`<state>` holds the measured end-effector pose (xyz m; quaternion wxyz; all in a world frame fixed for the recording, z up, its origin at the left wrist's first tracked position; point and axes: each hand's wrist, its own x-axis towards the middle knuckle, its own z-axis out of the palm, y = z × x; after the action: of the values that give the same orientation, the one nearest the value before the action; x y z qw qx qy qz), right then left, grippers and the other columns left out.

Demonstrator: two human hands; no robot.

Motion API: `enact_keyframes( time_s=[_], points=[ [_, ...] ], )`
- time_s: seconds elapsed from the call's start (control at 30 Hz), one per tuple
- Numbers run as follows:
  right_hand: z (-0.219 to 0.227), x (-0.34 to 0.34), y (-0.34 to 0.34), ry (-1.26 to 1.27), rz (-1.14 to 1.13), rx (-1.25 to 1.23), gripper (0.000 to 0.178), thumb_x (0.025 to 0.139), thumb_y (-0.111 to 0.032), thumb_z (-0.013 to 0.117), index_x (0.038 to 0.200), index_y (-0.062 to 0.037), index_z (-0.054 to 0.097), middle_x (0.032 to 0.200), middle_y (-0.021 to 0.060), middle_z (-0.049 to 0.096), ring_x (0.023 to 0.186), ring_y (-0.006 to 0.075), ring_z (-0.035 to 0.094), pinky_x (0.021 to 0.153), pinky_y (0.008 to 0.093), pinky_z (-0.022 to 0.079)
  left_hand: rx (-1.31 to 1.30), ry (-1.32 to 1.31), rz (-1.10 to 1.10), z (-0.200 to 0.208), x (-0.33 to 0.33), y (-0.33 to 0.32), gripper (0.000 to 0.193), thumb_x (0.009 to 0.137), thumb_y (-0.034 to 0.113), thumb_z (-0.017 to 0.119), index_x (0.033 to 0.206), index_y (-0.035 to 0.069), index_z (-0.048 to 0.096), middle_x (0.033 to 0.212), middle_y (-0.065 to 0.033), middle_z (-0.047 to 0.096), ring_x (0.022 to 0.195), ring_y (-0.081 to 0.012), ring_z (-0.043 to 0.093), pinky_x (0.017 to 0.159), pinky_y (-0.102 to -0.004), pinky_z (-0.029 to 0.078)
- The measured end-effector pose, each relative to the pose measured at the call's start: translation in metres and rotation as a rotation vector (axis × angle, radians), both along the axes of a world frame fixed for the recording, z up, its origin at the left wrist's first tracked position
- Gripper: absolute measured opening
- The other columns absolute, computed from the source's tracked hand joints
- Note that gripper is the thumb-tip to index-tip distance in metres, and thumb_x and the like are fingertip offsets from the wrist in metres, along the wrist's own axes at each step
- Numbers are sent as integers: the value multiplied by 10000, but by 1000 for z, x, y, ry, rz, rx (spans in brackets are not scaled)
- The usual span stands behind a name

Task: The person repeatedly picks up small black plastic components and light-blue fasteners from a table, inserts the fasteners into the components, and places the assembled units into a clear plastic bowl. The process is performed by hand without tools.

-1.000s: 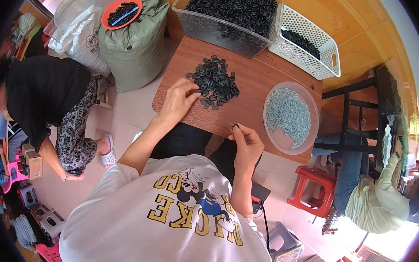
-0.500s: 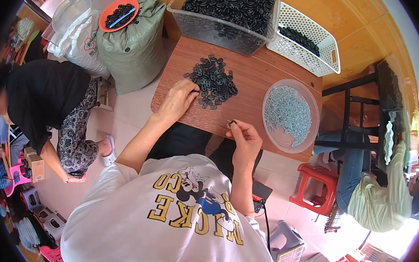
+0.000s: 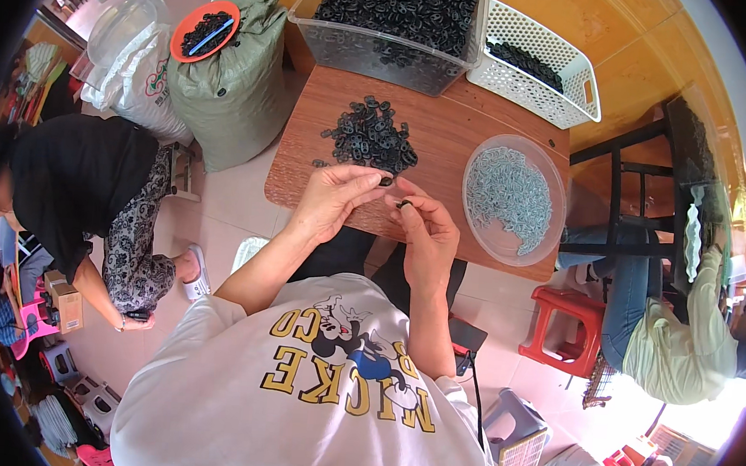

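My left hand (image 3: 330,200) pinches a small black oval plastic piece (image 3: 385,182) between thumb and fingertips, over the near part of the brown table (image 3: 445,165). Close beside it on the right, my right hand (image 3: 428,236) grips another small dark piece (image 3: 405,204); its exact form is partly hidden by the fingers. Just beyond my left hand lies a loose heap of black oval pieces (image 3: 370,139). To the right of my hands stands a round clear tub (image 3: 470,218) holding many small silvery metal pieces (image 3: 512,190), perhaps screws or pins.
At the table's far side stand a clear bin (image 3: 384,47) full of black pieces and a white perforated basket (image 3: 535,102). A stuffed sack (image 3: 228,96) carries an orange dish (image 3: 227,17) at left. One person (image 3: 86,181) bends over at left; a red stool (image 3: 565,330) stands right.
My left hand has moved right from the heap, bringing a black piece close to my right hand. The right hand has shifted slightly toward it.
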<state>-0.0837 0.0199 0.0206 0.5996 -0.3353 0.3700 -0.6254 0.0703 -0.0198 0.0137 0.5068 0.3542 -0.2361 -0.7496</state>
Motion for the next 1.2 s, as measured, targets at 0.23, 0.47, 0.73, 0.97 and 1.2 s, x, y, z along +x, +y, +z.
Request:
enact_keyframes(
  time_s=[0.23, 0.47, 0.73, 0.97, 1.2],
  points=[
    [-5, -2, 3, 71, -123, 44, 94, 822, 11, 606, 913, 6, 628, 1017, 118, 621, 852, 139, 623, 756, 240, 495, 47, 85, 39, 9, -6, 8, 188, 823, -6, 613, 1006, -49, 623, 993, -130, 635, 902, -171, 625, 832, -253, 520],
    [8, 4, 6, 125, -141, 157, 89, 809, 21, 624, 897, 32, 621, 776, 87, 649, 685, 136, 640, 620, 231, 526, 8, 69, 100, 12, -20, 19, 169, 824, -35, 594, 989, -26, 630, 1041, -154, 624, 891, -154, 630, 810, -249, 537],
    [10, 5, 8, 170, -178, 163, 46, 804, 32, 615, 850, 35, 609, 735, 113, 652, 633, 154, 647, 586, 240, 531, -84, -50, 84, 11, -22, 24, 199, 820, -37, 600, 1018, -44, 622, 972, -140, 644, 838, -151, 632, 749, -249, 529],
    [9, 5, 11, 149, -173, 149, 44, 800, 30, 621, 842, 32, 609, 728, 114, 649, 624, 157, 647, 582, 243, 534, -54, -45, 112, 13, -20, 26, 191, 816, -32, 608, 1005, -53, 628, 936, -141, 651, 821, -154, 633, 738, -245, 526],
    [9, 5, 12, 164, -153, 147, 33, 800, 27, 621, 831, 31, 610, 732, 113, 650, 626, 156, 647, 585, 242, 533, -110, -107, 114, 9, -21, 29, 177, 817, -35, 603, 990, -51, 635, 949, -150, 643, 819, -161, 635, 724, -265, 549]
  ],
)
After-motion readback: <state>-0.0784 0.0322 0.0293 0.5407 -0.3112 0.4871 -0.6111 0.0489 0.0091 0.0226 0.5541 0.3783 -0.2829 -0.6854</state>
